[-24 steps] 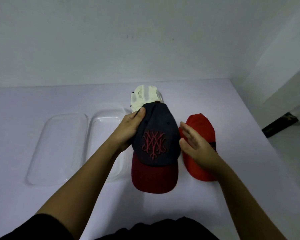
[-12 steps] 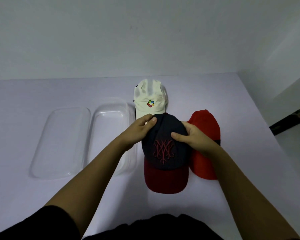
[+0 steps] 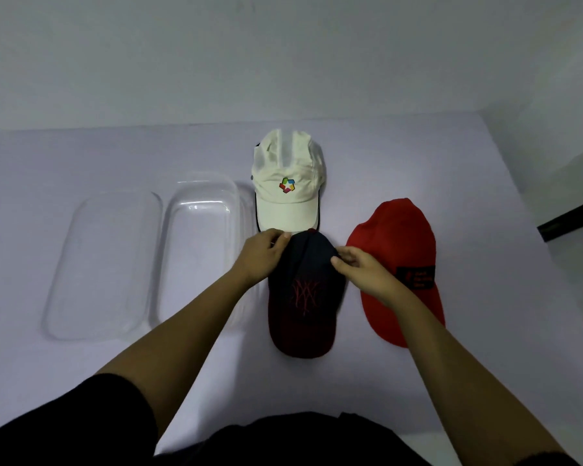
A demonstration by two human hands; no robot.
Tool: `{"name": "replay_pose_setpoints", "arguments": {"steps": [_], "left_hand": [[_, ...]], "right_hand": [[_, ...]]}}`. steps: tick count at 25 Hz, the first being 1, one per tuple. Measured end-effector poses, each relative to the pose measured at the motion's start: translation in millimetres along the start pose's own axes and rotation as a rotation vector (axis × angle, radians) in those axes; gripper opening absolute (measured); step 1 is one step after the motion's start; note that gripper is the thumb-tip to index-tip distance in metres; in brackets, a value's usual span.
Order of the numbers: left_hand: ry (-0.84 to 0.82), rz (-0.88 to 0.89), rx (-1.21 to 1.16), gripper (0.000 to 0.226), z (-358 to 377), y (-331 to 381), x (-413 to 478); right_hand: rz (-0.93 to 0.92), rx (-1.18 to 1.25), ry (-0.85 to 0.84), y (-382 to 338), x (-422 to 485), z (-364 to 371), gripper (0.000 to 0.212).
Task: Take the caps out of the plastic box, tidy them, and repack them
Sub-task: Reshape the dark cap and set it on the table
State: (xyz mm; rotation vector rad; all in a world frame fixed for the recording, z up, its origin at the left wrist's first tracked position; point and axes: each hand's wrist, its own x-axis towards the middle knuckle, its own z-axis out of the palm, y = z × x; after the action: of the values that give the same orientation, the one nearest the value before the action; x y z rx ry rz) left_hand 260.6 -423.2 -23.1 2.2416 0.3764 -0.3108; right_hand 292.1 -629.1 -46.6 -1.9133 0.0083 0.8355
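Observation:
A dark navy cap (image 3: pixel 303 297) with a red logo and dark red brim lies flat on the table in front of me. My left hand (image 3: pixel 263 253) pinches the back left of its crown. My right hand (image 3: pixel 364 270) pinches the back right of the crown. A cream cap (image 3: pixel 288 186) with a multicoloured logo lies just behind it. Lying to the right is a red cap (image 3: pixel 401 243) with a black patch, partly covered by my right forearm. The clear plastic box (image 3: pixel 199 237) stands empty to the left of the caps.
The box's clear lid (image 3: pixel 105 260) lies flat to the left of the box. The white table (image 3: pixel 485 196) meets a wall at the back, and its right edge drops off to a floor at the far right.
The navy cap has come down from being held up and now lies flat on the table. Both hands have slid to the back of its crown. The view has shifted downward.

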Motion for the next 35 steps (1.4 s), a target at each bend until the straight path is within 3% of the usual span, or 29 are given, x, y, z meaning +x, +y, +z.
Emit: {"name": "replay_pose_setpoints", "arguments": {"steps": [2, 4, 7, 9, 11, 15, 17, 19, 23, 27, 32, 35], "left_hand": [[0.034, 0.006, 0.058, 0.034, -9, 1, -2], [-0.084, -0.092, 0.003, 0.025, -10, -1, -6], [-0.272, -0.272, -0.287, 0.011, 0, -7, -11], [-0.285, -0.323, -0.448, 0.012, 2, -12, -9], [-0.298, -0.319, -0.440, 0.017, -1, -13, -6], [-0.231, -0.257, -0.111, 0.017, -5, -10, -5], [-0.188, -0.295, -0.063, 0.018, -6, -9, -3], [-0.212, -0.373, -0.158, 0.020, -6, -7, -1], [-0.240, -0.506, -0.684, 0.022, -3, -6, -2], [-0.203, -0.484, -0.670, 0.026, 3, -8, -4], [-0.132, -0.535, -0.871, 0.024, 0, -8, -8], [-0.161, -0.562, -0.825, 0.023, -1, -8, -9]], "right_hand": [[-0.050, -0.154, 0.054, 0, 0, -6, 0.042], [-0.069, -0.244, 0.066, -1, 4, -8, 0.039], [0.050, -0.157, -0.060, -7, 11, -5, 0.029], [0.176, -0.067, -0.131, -11, 13, -5, 0.017], [0.173, -0.048, -0.136, -10, 17, -6, 0.012], [0.120, -0.132, -0.136, -10, 23, -6, 0.022], [0.088, -0.262, -0.096, -10, 25, -6, 0.031], [0.073, -0.326, -0.038, -8, 27, -4, 0.039], [0.091, -0.223, -0.064, -15, 20, 6, 0.032], [0.122, -0.174, -0.069, -14, 11, 12, 0.033], [0.098, -0.099, -0.046, -10, 8, 13, 0.022], [0.051, -0.147, -0.073, -4, 8, 14, 0.020]]}}
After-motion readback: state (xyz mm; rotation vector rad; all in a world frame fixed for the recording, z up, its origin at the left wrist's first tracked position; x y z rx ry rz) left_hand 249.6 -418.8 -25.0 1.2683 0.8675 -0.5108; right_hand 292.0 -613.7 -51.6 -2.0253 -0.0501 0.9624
